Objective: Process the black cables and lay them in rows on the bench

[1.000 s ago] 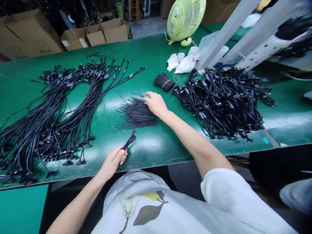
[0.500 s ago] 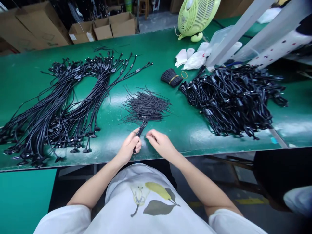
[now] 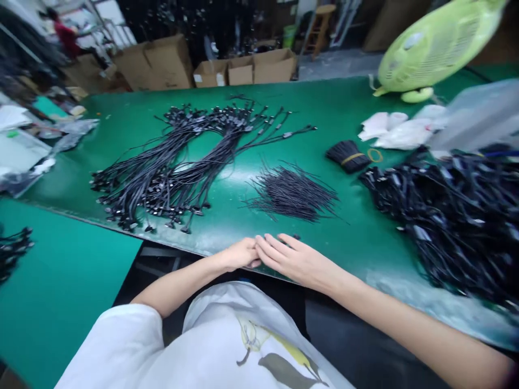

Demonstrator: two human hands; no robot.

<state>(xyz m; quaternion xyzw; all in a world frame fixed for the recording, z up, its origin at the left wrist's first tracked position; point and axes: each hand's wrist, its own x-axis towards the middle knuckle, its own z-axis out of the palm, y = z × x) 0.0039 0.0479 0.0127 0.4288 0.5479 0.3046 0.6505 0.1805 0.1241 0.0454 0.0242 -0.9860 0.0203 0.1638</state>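
Observation:
My left hand (image 3: 241,254) is closed at the near edge of the green table (image 3: 340,108), its fingertips covered by my right hand (image 3: 294,259). My right hand lies across them with fingers stretched out and close together. A small dark tip of the black cable (image 3: 296,236) peeks out just beyond my right fingers; the rest of it is hidden. A loose pile of thin black wire ties (image 3: 292,192) lies right behind both hands. A banded bundle of ties (image 3: 347,155) sits farther back to the right.
A long heap of straight black cables (image 3: 182,167) lies on the left, a blurred heap of bundled cables (image 3: 458,216) on the right. A green fan (image 3: 438,48), white bags (image 3: 397,132) and cardboard boxes (image 3: 243,67) stand behind. A lower green surface (image 3: 60,292) is at the left.
My right hand left the tie pile and came back to my left hand at the table edge, now covering it. The view has swung to the left.

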